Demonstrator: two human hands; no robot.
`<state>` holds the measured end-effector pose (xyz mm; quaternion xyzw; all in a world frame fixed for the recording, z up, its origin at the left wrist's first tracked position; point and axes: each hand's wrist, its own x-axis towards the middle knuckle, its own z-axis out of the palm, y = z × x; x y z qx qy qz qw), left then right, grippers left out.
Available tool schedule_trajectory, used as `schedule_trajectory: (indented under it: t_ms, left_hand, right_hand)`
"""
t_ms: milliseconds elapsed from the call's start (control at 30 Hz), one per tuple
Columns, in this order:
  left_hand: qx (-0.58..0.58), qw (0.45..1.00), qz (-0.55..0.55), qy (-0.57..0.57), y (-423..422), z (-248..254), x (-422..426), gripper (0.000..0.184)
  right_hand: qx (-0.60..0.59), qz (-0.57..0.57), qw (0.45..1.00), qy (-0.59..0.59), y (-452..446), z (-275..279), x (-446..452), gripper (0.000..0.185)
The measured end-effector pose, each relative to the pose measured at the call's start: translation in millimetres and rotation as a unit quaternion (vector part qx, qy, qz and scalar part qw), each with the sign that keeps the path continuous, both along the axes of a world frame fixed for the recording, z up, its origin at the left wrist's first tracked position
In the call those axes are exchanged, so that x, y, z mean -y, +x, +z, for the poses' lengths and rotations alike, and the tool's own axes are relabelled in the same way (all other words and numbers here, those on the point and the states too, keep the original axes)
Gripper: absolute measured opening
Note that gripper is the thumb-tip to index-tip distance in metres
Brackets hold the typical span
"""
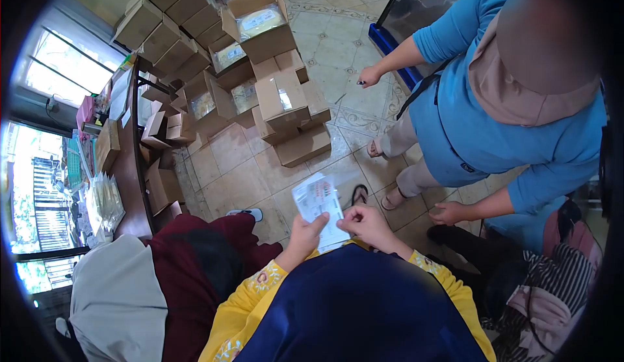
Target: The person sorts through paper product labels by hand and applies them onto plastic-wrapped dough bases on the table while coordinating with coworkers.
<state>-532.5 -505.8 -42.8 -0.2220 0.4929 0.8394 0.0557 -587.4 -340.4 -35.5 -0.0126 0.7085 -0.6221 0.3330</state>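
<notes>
- Pale floor tiles (234, 173) run through the middle of the room, bounded by a brown table (135, 180) on the left and a blue-edged case (416, 17) at upper right.
- Cardboard boxes crowd the upper left: a stack (185, 7) rises near the window (75, 53), and several open boxes stand nearer, one with its wall (268, 51) around clear packets (260, 20).
- Between the nearest carton (303, 146) and the papers (318, 199) lies a short gap of tile; a wider lane passes between the cartons and a person in a blue top (487, 134).
- Printed papers are held up before the wearer's navy garment (344, 310), their upper corner pointing towards the cartons.
- Left hand (305, 235): closed on the papers' lower left edge, thumb laid over the top sheet.
- Right hand (370, 227): thumb and fingertips together, pinching the papers' right edge.
- On the left, a person in maroon (195, 258) sits close beside the yellow sleeve (253, 290), leaving little elbow room.
- On the right, the blue-topped person's lowered hand (446, 213) and some striped cloth (552, 281) border the other arm's space.
</notes>
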Motion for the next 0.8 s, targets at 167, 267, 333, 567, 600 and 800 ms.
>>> schedule_trajectory:
  t_ms: [167,267,333,567,600,800]
  left_hand:
    - [0.016,0.994,0.104,-0.029,-14.8,6.9,34.0,0.025]
    - [0.034,0.983,0.180,-0.003,-34.4,9.2,45.1,0.030]
    - [0.050,0.974,0.219,0.009,-50.5,30.9,45.8,0.032]
    - [0.081,0.947,0.312,0.000,-99.9,33.6,62.8,0.034]
    - [0.082,0.943,0.323,-0.015,-103.7,33.8,65.1,0.034]
    - [0.111,0.919,0.373,-0.064,-105.4,30.1,71.7,0.038]
  right_hand:
    - [-0.028,0.114,0.992,-0.036,-50.6,-8.1,50.6,0.020]
    - [-0.045,0.175,0.982,-0.054,-87.8,-5.2,77.9,0.020]
    - [0.010,0.215,0.974,-0.073,-109.5,-8.7,93.4,0.019]
    - [0.000,0.283,0.950,-0.132,-169.2,-31.6,140.0,0.017]
    - [-0.001,0.295,0.945,-0.143,-175.3,-32.9,146.8,0.018]
    - [0.043,0.371,0.915,-0.152,-195.1,-37.9,170.1,0.017]
